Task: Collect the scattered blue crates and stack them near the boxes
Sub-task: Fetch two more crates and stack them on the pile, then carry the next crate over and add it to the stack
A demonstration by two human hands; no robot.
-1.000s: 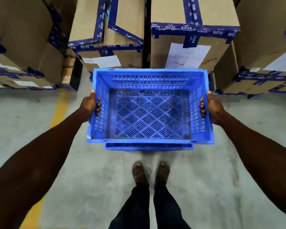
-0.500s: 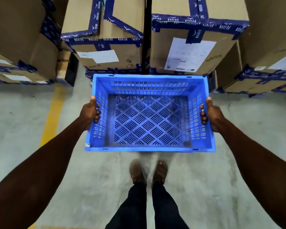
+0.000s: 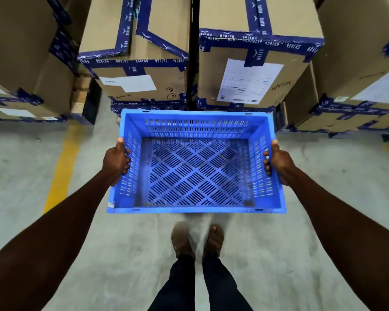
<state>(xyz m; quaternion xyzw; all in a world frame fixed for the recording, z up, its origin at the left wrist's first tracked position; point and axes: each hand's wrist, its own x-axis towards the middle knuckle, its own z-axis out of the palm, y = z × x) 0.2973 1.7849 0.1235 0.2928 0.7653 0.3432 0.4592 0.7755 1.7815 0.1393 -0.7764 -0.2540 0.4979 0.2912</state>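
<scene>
A concrete floor (image 3: pixel 32 167) is seen from above, with a yellow painted line (image 3: pixel 61 167) running along it to the left of the blue crate. Behind the crate, tall cardboard boxes (image 3: pixel 252 70) sealed with dark blue printed tape are stacked in a row, a white label (image 3: pixel 247 81) being fixed to the front of the one right behind the crate's far right corner. The blue crate (image 3: pixel 195 171), slotted in walls and base and with nothing in it, is held level and open side up, above the floor and close in front of the two middle boxes; whether its far rim touches them cannot be told. It is carried at its two short ends. The left hand (image 3: pixel 116 160) is wrapped over the crate's left wall, thumb on the rim and fingertips curled through to the inside. The right hand (image 3: pixel 279 163) is clasped likewise on the right wall. Just below the crate's near edge, two feet in brown sandals (image 3: pixel 182 241) are planted on the floor, dark trousers above them.
</scene>
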